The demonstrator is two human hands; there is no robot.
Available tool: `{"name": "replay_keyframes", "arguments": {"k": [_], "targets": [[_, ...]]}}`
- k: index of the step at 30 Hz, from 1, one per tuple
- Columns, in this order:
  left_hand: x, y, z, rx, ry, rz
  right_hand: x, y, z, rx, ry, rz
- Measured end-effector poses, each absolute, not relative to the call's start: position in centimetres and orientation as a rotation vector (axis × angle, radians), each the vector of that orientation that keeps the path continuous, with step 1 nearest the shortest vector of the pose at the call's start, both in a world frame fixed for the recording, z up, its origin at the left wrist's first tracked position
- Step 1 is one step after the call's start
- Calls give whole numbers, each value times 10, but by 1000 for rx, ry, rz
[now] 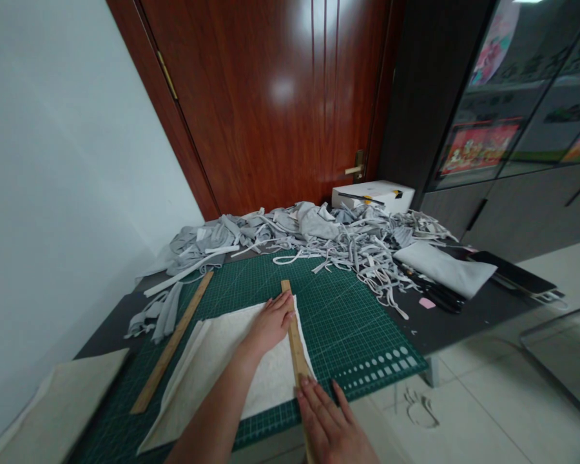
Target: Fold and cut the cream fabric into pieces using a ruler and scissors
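Observation:
A piece of cream cloth (222,361) lies on a green cutting mat (352,309), one fold running along its left side. Along the cloth's right edge rests a wooden ruler (297,351), its near end reaching past the mat's front edge. My left hand (269,322) lies across the ruler's upper part, fingers stretched out and pressing down. Near the lower end, my right hand (331,422) rests on the ruler with its fingers extended and one spread apart to the right. Its thumb is hidden.
A second wooden ruler (174,345) lies left of the cloth. More cream fabric (72,393) is at the near left. Grey strips and scraps (314,225) are heaped along the back. A white box (374,193), a grey pouch (444,264) and a pink piece (426,303) are at right.

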State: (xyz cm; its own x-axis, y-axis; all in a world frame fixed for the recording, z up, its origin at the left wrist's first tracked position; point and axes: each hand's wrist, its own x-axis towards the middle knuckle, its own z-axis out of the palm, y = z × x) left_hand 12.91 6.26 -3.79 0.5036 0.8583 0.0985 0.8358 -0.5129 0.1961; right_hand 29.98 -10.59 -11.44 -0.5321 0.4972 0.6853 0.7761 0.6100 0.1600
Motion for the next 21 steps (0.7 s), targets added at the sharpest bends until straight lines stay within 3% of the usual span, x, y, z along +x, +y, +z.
{"name": "replay_keyframes", "arguments": {"k": [21], "targets": [[130, 60, -34, 2615, 1521, 196, 312, -107, -107, -962, -2341, -505]]}}
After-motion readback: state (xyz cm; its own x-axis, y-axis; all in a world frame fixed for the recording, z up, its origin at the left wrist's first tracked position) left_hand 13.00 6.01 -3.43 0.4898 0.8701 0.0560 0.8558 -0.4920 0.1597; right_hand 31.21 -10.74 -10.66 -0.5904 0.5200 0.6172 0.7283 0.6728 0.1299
